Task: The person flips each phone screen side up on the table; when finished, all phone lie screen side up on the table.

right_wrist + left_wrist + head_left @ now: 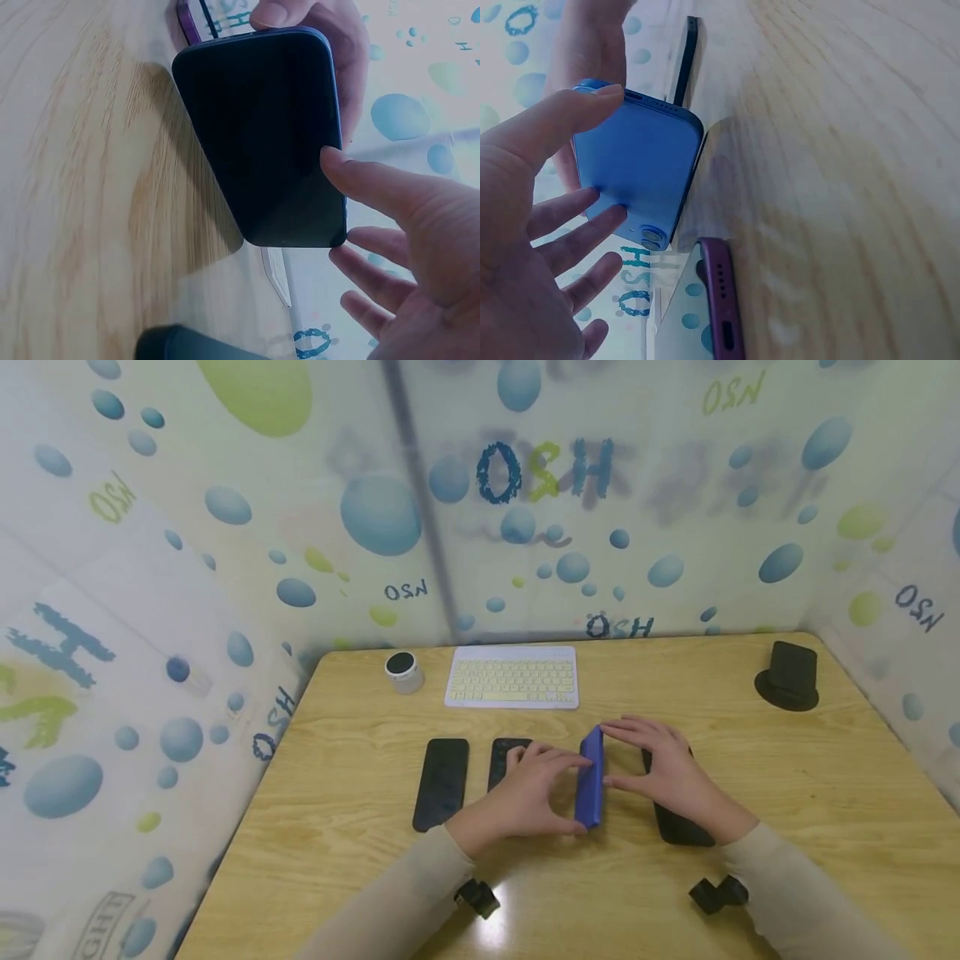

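Observation:
A blue smartphone (590, 785) stands tilted up on its long edge at the middle of the table, between both hands. My left hand (528, 789) pinches it, thumb at its near short edge and fingertips on the blue back (641, 157). On the other side, my right hand (667, 768) holds it near the far end, thumb at the dark screen (262, 142) and fingers at the corner. A dark phone (504, 758) lies partly hidden behind the left hand; its edge (726, 307) looks purple. Another black phone (681, 828) lies partly covered beneath the right hand.
A black phone (441, 785) lies flat to the left. Along the back of the wooden table (315, 827) are a small white cylinder with a dark top (404, 673), a white keyboard (512, 677) and, far right, a black stand (789, 677). Patterned curtains surround the table's back and sides.

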